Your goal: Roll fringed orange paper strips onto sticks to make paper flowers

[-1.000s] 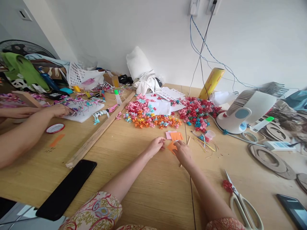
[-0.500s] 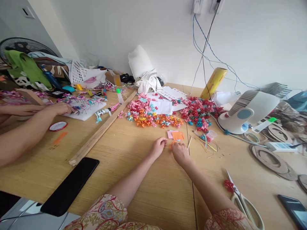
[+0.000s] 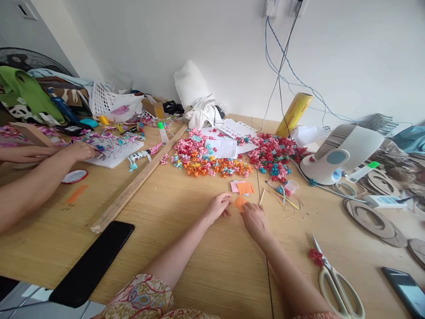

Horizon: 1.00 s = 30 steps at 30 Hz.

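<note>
My right hand (image 3: 256, 218) pinches a small orange paper piece with cut slits (image 3: 240, 204) at its lower right edge. Just left of that piece is my left hand (image 3: 219, 207), its fingers curled and a little apart, with nothing seen in them. Beyond my hands, an orange fringed paper (image 3: 245, 188) overlaps a pink one (image 3: 234, 187). A thin pale stick (image 3: 262, 196) lies right of them. Farther back spreads a heap of small paper flowers in orange (image 3: 199, 170), pink and red (image 3: 270, 148).
Another person's hand (image 3: 78, 151) works at a white foam board (image 3: 116, 155) on the left. A wooden strip (image 3: 139, 181) and black phone (image 3: 94, 261) lie left of me. Scissors (image 3: 335, 279), a second phone (image 3: 407, 288) and a white fan (image 3: 341, 155) are at right.
The orange slitted piece shows more clearly between my hands. My right hand has moved slightly right and down, opening a wider gap from my left hand. The view has shifted a little.
</note>
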{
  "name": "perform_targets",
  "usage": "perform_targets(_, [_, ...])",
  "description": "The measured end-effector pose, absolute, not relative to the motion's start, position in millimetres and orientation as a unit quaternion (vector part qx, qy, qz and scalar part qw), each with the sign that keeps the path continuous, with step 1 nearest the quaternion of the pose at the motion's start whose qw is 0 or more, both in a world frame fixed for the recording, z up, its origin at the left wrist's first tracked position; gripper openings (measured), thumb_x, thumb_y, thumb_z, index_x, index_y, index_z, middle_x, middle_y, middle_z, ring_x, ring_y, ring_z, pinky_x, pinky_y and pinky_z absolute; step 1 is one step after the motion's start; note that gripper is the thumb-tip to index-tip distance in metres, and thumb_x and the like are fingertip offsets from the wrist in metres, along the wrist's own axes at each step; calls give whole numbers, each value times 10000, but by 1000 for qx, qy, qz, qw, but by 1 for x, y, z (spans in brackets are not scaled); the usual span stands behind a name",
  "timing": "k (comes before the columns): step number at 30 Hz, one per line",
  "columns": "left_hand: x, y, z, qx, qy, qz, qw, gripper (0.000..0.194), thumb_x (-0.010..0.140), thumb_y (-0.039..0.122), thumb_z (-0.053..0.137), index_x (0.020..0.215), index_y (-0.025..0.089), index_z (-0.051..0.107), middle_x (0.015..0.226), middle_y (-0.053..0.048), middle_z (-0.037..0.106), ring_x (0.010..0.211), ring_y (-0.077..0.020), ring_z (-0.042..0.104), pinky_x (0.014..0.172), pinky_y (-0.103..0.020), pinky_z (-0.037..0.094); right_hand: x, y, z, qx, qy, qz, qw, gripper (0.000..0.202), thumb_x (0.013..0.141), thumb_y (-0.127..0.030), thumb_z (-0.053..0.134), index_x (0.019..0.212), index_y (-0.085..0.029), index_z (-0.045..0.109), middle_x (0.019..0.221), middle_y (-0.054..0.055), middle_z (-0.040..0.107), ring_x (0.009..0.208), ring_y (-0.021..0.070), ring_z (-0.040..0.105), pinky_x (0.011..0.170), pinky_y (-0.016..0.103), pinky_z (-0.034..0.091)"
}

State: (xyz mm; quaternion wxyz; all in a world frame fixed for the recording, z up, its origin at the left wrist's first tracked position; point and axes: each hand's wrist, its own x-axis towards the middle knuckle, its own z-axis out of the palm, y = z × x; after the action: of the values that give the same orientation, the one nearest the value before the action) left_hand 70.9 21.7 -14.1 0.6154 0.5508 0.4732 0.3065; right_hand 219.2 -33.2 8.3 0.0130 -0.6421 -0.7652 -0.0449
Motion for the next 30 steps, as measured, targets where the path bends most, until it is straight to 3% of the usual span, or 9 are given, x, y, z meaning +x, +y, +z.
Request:
perform_targets(4, [63, 26, -9, 551, 465, 325, 612, 242, 791, 146, 373, 1011, 139, 473, 952, -69, 587, 444, -27, 522, 377, -115, 370, 201, -49, 0, -617, -783, -67, 40, 122, 801, -184, 449, 848, -158, 558, 884, 64, 574, 860, 183, 509, 851, 328, 273])
perform_targets(9, [49, 32, -17, 604, 516, 312, 520, 212, 776, 141, 405, 947, 145, 530, 837, -42, 600, 579, -62, 556, 462, -121, 419, 188, -60, -5, -593, -800, -56, 71, 138, 808, -207, 444, 889, -169, 548, 961, 63, 565, 898, 190, 493, 825, 318, 305])
perform_targets(15, [50, 25, -19, 650, 494, 271, 511, 250, 766, 169, 420, 995, 165, 521, 762, -11, 592, 584, -81, 558, 501, -156, 436, 189, -62, -6, -583, -805, -52, 100, 202, 818, -187, 427, 991, -167, 530, 1025, 78, 560, 937, 178, 488, 835, 307, 313])
perform_targets(18, [59, 24, -18, 712, 487, 255, 437, 238, 728, 193, 481, 957, 175, 544, 680, 19, 578, 576, -96, 538, 530, -178, 416, 189, -61, -6, -583, -804, -39, 107, 234, 812, -174, 427, 1025, -166, 524, 1007, 77, 573, 929, 172, 497, 832, 300, 316])
perform_targets(23, [72, 26, -18, 760, 505, 241, 331, 237, 708, 91, 446, 880, 202, 566, 588, 52, 525, 562, -89, 480, 567, -178, 360, 192, -59, -6, -590, -798, -9, 124, 242, 796, -185, 452, 1029, -179, 520, 962, 58, 585, 893, 164, 506, 825, 286, 317])
perform_targets(30, [77, 30, -14, 712, 485, 289, 417, 254, 657, 38, 409, 816, 192, 532, 512, 77, 409, 505, -74, 404, 505, -159, 312, 201, -43, 12, -639, -759, -9, 124, 181, 805, -316, 465, 917, -189, 529, 909, 53, 558, 876, 175, 501, 730, 267, 336])
